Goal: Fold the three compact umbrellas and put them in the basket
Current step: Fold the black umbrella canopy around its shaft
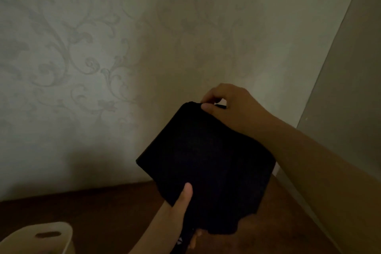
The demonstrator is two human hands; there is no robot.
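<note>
A: Entry: black umbrella (206,161). Position?

B: Held in the air, centre-right of the head view, above a dark brown surface (103,212), in front of a pale wall (103,47) with a scroll pattern. Canopy fabric is gathered loosely, not yet wrapped tight. Low light; folds are hard to read.

A: Hands?

B: Right hand (228,103) is at the top end, thumb and fingers pinching the fabric edge. Left hand (177,212) is at the lower end, thumb laid along the cloth, fingers curled round the underside, so it grasps the umbrella. A dark strip with small pale marks shows just below that hand; cannot tell what it is.

A: Container?

B: Cream basket (51,235), lower-left corner, on the brown surface, well apart from the umbrella. One wall with an oval handle slot is visible. Its inside is mostly cut off by the frame; contents cannot be told.
</note>
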